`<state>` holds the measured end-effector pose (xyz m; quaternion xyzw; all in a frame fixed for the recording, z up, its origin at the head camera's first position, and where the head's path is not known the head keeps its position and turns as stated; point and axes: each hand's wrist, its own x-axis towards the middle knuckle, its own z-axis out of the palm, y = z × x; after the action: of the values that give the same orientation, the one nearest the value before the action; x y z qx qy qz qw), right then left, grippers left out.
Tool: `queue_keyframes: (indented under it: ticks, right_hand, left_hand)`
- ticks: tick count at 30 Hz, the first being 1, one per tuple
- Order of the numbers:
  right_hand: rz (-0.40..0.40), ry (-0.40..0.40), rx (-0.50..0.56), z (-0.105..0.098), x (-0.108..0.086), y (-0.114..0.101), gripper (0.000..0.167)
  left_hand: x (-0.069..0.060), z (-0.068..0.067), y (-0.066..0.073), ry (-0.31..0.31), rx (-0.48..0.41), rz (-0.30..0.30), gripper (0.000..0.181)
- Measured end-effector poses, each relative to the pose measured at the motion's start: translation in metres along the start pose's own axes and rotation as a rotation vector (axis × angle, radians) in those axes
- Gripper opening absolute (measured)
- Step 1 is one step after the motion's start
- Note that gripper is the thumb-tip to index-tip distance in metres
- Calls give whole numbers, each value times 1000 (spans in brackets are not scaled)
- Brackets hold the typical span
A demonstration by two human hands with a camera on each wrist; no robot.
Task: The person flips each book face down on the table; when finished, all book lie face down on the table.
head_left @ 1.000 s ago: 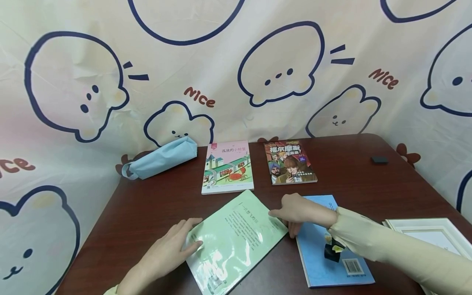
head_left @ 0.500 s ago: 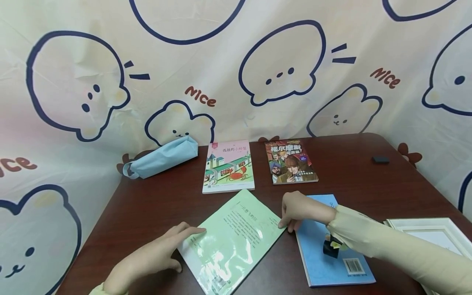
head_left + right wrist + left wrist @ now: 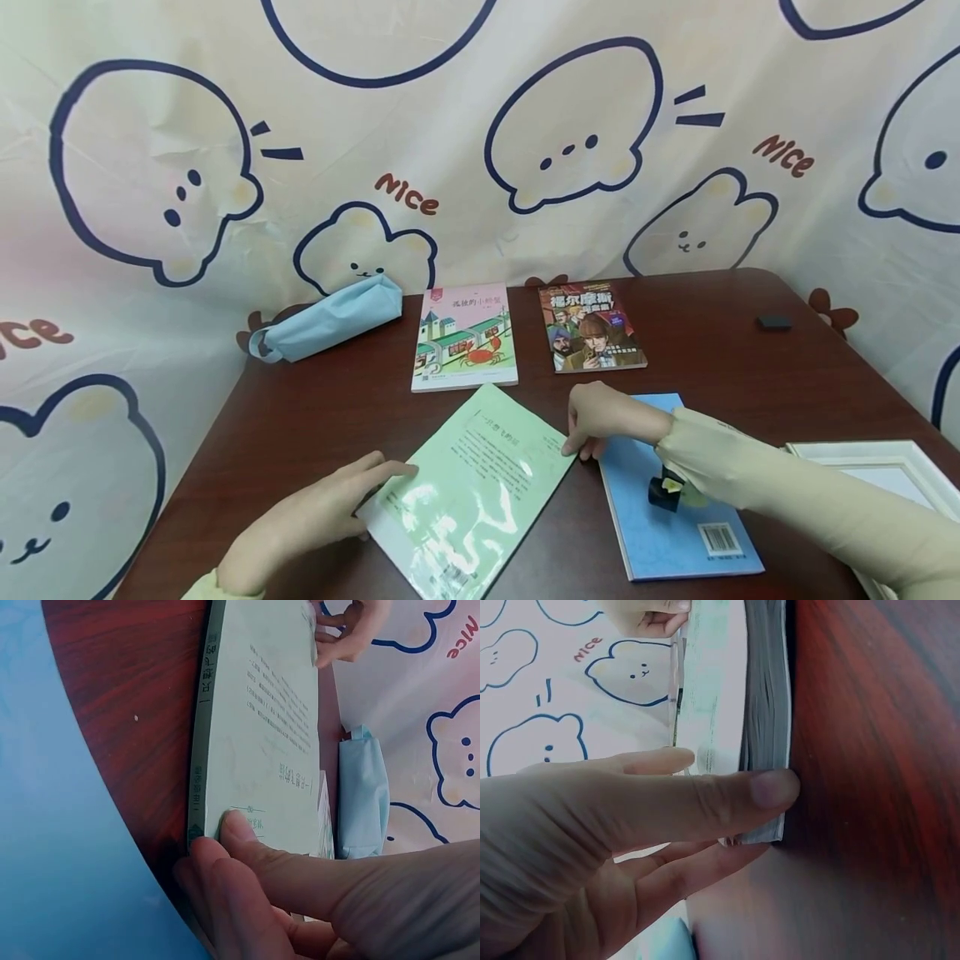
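Observation:
A pale green book (image 3: 472,492) lies slanted on the table between both hands. My left hand (image 3: 307,517) grips its left corner, and in the left wrist view the thumb of that hand (image 3: 630,817) presses against the page edges. My right hand (image 3: 603,417) pinches the book's right corner. From the right wrist view, the thumb of this hand (image 3: 285,885) rests on the green cover (image 3: 262,735) with fingers curled at the spine. Partly beneath my right forearm is a blue book (image 3: 667,542) with a small black object (image 3: 663,492) above it.
A pink-topped book (image 3: 465,337) and a dark comic-style book (image 3: 592,327) lie at the back. The light blue pouch (image 3: 330,319) is at the back left. A small black item (image 3: 773,322) and a white frame (image 3: 855,452) are on the right of the table (image 3: 712,342).
The green book has shifted slightly left. My left hand has moved left and lower, its thumb going from the cover to the book's edge. My right thumb has moved down to the book's corner.

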<state>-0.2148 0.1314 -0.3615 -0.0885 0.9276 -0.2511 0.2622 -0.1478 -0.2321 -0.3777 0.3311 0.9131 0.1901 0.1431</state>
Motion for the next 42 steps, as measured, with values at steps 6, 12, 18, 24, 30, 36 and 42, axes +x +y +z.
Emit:
queue_keyframes:
  ticks: [6,12,18,24,30,36,42]
  right_hand:
    - [-15,1,1,-4,4,-2,19]
    - [-51,7,10,-3,6,-3,17]
    - [-80,10,11,-3,12,-2,16]
    - [-66,8,45,-5,18,-1,14]
    - [-81,40,66,-3,21,-3,15]
    - [-99,56,65,-1,23,-4,15]
    - [-115,86,55,1,27,-5,15]
  left_hand:
    - [-2,0,7,-35,14,-35,68]
    - [-6,2,12,-53,12,-54,72]
    - [-8,4,15,-51,14,-71,73]
    - [-11,6,17,-48,-7,-80,74]
    - [-12,8,20,-67,-35,-111,76]
    - [-15,9,22,-79,-47,-118,81]
    - [-17,11,25,-85,-35,-126,84]
